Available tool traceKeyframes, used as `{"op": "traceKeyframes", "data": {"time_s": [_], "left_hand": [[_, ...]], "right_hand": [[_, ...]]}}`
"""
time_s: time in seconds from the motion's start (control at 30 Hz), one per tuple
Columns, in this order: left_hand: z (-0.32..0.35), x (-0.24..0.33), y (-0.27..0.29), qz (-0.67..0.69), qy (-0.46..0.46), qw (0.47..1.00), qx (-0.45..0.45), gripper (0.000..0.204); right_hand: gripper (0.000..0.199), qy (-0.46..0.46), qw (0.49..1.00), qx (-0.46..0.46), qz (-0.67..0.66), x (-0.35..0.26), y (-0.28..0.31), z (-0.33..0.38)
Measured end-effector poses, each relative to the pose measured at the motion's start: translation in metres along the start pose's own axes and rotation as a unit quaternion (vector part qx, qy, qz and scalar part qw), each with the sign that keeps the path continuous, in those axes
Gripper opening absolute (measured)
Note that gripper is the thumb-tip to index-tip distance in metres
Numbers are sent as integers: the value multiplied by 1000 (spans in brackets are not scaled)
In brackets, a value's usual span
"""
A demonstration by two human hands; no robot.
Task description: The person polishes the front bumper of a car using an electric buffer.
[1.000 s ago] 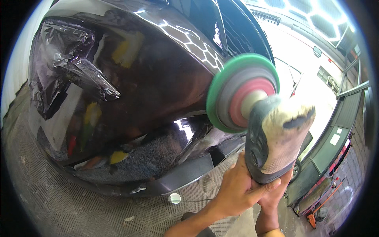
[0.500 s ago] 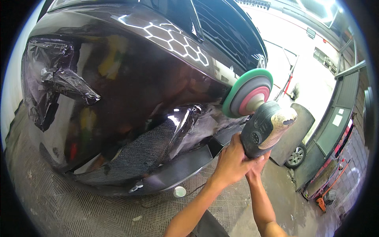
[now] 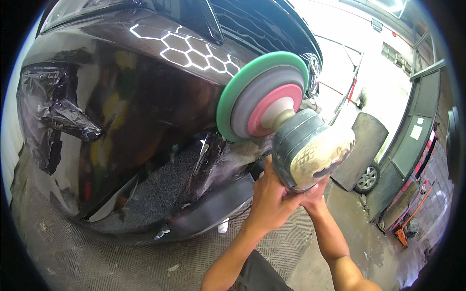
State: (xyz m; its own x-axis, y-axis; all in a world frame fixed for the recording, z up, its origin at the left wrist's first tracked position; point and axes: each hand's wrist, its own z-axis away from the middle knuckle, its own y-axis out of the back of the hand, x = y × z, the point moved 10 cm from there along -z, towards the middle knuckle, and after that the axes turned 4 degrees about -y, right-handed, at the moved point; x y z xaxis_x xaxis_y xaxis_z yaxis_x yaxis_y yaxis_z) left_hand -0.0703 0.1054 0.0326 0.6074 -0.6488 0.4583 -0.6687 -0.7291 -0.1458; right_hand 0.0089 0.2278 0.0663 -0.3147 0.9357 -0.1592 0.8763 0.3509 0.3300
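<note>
A glossy dark car [image 3: 165, 92] is partly hidden by a black-and-beige polisher [image 3: 310, 148] with a round green-edged disc [image 3: 245, 102], clasped in left hand [image 3: 272, 199] and right hand [image 3: 315, 195] before it; crumpled clear plastic film [image 3: 73, 120] is stuck on its bodywork; inside the small white container [image 3: 223, 226] below, nothing can be made out

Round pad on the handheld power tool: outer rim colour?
Green outer rim; the head view shows it best.
</note>
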Motion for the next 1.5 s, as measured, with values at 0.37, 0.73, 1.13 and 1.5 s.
{"op": "traceKeyframes", "data": {"time_s": [0.37, 0.73, 1.13, 1.5], "left_hand": [[30, -34, -70, -131, 239, 940, -203, 93], [50, 61, -17, -299, 350, 852, -251, 124], [-4, 205, 107, -685, 235, 651, -226, 111], [-21, 246, 160, -714, 272, 606, -220, 85]], "right_hand": [[87, -348, 915, 193, -61, 45, 69, 61], [74, -404, 708, 173, -553, -32, 4, 86], [98, -407, 438, 120, -793, -207, -139, 37], [60, -378, 397, 162, -821, -254, -149, 9]]}}
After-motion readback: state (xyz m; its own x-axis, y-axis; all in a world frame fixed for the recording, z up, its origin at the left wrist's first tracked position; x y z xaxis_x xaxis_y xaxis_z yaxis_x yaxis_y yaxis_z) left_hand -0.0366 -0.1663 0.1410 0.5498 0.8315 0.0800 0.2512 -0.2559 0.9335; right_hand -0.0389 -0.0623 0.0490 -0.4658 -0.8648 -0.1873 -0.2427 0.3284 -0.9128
